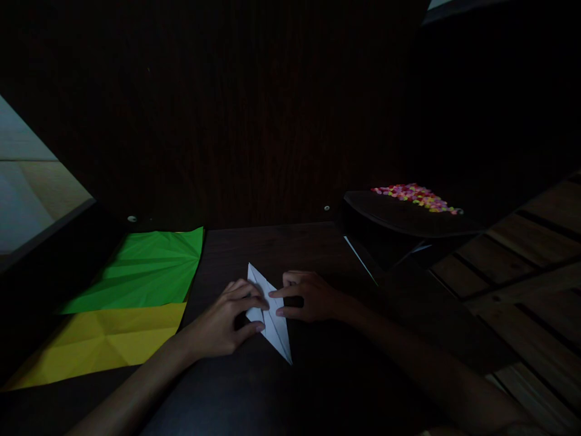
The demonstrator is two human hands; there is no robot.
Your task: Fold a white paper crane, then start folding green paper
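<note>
At the left of the bench, a creased green sheet lies beside a yellow sheet. The person's left hand presses a folded white paper from its left side, thumb and fingers parted. The paper lies flat between the hands, pointed at both ends. The right hand touches its right edge, index finger and thumb spread. Further right, a curved ledge carries small colourful pieces, perhaps beads, though the gloom obscures them.

Dim light, dark wood-grained panel behind a dark tabletop, curved-edged shelf at right, slatted wooden planks beyond, pale surface far left
</note>
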